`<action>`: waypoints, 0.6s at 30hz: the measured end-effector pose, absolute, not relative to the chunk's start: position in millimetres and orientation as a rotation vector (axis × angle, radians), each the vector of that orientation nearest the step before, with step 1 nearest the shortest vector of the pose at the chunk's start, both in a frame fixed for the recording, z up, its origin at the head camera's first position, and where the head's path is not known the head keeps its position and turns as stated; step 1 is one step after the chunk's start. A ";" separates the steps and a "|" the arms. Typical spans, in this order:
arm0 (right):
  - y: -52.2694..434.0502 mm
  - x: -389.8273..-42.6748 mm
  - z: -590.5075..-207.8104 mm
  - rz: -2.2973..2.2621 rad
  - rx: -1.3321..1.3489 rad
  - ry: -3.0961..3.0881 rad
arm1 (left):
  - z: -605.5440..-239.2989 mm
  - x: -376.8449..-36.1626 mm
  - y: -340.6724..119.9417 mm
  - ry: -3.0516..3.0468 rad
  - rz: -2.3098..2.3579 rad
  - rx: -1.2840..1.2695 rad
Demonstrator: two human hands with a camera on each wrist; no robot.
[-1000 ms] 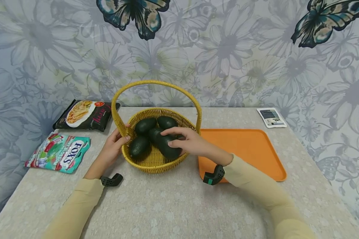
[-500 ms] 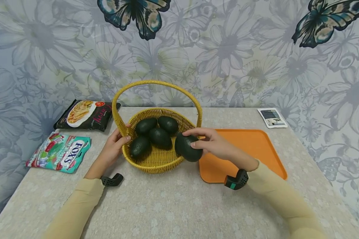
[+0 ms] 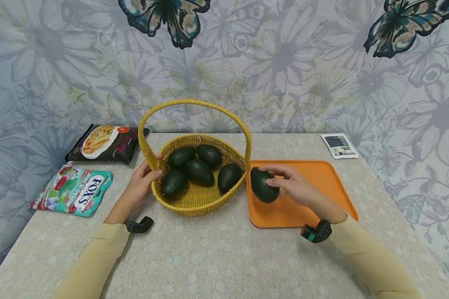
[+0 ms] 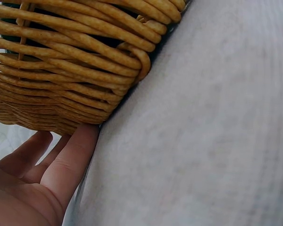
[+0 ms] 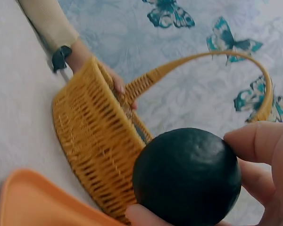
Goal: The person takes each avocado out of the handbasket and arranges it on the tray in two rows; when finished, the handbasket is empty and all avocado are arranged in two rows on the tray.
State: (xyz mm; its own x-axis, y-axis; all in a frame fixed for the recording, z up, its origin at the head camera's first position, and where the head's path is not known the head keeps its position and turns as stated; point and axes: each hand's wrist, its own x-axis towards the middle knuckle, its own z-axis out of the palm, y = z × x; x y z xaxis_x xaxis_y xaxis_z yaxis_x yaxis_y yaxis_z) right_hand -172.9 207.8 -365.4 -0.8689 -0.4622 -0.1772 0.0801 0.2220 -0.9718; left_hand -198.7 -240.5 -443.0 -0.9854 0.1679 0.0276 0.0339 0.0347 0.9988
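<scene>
A yellow wicker basket (image 3: 194, 210) with a tall arched handle holds several dark green avocados (image 3: 199, 172). My left hand (image 3: 140, 182) grips the basket's left side at the foot of the handle, thumb over the rim. In the left wrist view, its fingers (image 4: 68, 162) lie against the woven wall (image 4: 61, 89). My right hand (image 3: 293, 187) holds one avocado (image 3: 263, 187) between thumb and fingers, over the left part of an orange tray (image 3: 314, 174). In the right wrist view this avocado (image 5: 186, 176) partly covers the basket.
A black noodle packet (image 3: 104, 143) and a teal FOX'S candy bag (image 3: 75, 190) lie left of the basket. A small white packet (image 3: 339, 146) lies at the back right. A floral wall (image 3: 284, 66) with butterflies rises behind the table (image 3: 209, 257).
My right hand has lifted an avocado out of the basket and carried it rightward over the tray. Another avocado shows at the basket's right side. The left hand stays in place.
</scene>
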 end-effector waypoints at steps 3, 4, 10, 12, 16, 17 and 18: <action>208.7 -178.5 -368.7 -1.691 -0.283 2.089 | -442.6 -198.6 -241.4 2.194 2.103 0.199; 208.5 -180.7 -369.8 -1.692 -0.266 2.090 | -442.5 -198.4 -241.5 2.194 2.101 0.194; 203.4 -194.6 -378.8 -1.688 -0.204 2.097 | -442.5 -197.5 -241.3 2.186 2.098 0.170; 201.5 -199.3 -382.5 -1.699 -0.186 2.099 | -442.7 -197.6 -241.2 2.191 2.096 0.173; 198.8 -207.8 -389.6 -1.720 -0.162 2.105 | -443.9 -199.0 -241.5 2.197 2.100 0.192; 198.3 -209.9 -391.0 -1.725 -0.160 2.108 | -444.0 -199.2 -241.6 2.199 2.101 0.199; 197.9 -211.9 -392.5 -1.732 -0.154 2.108 | -444.4 -199.4 -241.8 2.196 2.106 0.204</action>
State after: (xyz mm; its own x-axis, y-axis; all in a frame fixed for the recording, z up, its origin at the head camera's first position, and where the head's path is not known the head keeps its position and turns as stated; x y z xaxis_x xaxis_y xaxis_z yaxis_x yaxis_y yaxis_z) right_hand -211.9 197.9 -392.5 -0.9114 -0.3355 -0.2382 0.1686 0.2236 -0.9600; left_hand -199.4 -241.8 -444.4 -0.9869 0.1595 0.0259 0.0325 0.0390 0.9987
